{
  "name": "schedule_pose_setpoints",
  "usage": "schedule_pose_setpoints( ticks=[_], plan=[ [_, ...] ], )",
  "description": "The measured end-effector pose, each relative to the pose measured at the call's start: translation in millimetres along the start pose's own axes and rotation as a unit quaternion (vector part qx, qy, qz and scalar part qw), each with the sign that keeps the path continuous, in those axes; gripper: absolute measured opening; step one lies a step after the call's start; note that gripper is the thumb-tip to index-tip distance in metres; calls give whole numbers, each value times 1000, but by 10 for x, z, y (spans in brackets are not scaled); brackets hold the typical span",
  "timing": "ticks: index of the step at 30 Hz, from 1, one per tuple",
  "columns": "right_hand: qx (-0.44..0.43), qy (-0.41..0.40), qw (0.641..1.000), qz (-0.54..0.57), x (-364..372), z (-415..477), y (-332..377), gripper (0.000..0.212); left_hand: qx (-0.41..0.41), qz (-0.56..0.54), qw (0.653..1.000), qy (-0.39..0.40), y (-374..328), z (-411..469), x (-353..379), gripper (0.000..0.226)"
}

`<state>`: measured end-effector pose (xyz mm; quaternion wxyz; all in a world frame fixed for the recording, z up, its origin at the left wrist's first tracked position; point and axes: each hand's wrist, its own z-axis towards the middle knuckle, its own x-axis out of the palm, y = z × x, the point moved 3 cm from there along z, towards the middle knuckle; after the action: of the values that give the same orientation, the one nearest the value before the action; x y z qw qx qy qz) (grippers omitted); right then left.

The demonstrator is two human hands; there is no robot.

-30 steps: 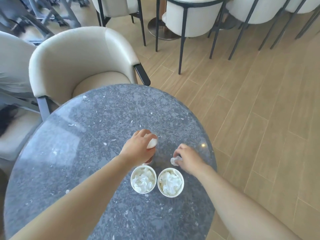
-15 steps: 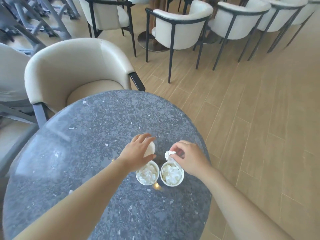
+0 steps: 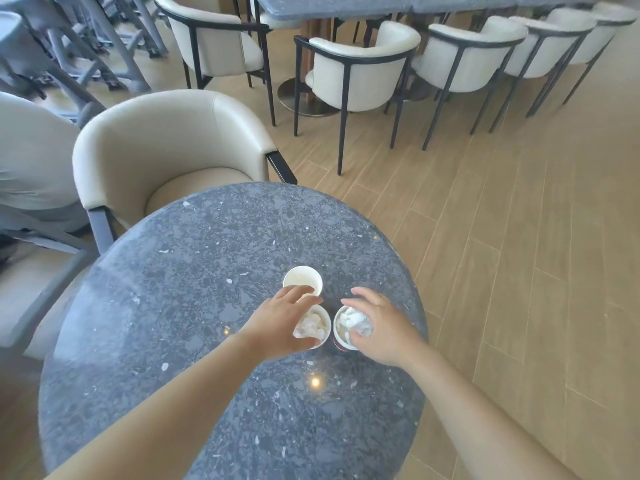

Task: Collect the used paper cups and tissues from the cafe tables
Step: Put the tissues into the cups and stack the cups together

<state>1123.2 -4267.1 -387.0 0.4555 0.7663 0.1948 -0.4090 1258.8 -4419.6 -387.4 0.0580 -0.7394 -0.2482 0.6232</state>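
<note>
Three white paper cups stand together on the round grey speckled table [image 3: 194, 278]. The far cup [image 3: 302, 279] is empty and stands free. The two near ones are stuffed with crumpled tissues. My left hand [image 3: 277, 323] wraps the left tissue cup [image 3: 313, 329] from the left, fingers behind it and thumb in front. My right hand [image 3: 382, 329] grips the right tissue cup [image 3: 348, 327] from the right, thumb at its rim. Both hands hide part of each cup's wall.
A cream armchair [image 3: 166, 147] is pushed against the table's far left edge, with another seat [image 3: 31, 161] further left. Several white chairs [image 3: 360, 71] ring a long table [image 3: 332, 5] at the back. Wood floor [image 3: 519, 254] lies open to the right.
My left hand let go of the empty cup, which now stands alone behind. My right hand dropped its tissue into the right cup. Both hands moved onto the tissue cups.
</note>
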Motion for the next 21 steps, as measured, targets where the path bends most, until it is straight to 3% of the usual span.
schedule_pose_setpoints(
  ticks=[5, 11, 17, 21],
  plan=[
    [6, 43, 999, -31, 118, -33, 6, 80, -9, 74, 995, 60, -33, 27, 69, 95],
    [6, 31, 999, -38, 180, -27, 25, 77, -16, 117, 991, 62, -56, 57, 93, 90],
    [13, -3, 1000, -10, 42, 15, 18, 75, 11, 67, 997, -29, -140, 44, -133, 86],
    [17, -18, 1000, -3, -88, 73, 11, 76, 20, -25, 994, -105, -171, 34, -478, 87]
  ],
)
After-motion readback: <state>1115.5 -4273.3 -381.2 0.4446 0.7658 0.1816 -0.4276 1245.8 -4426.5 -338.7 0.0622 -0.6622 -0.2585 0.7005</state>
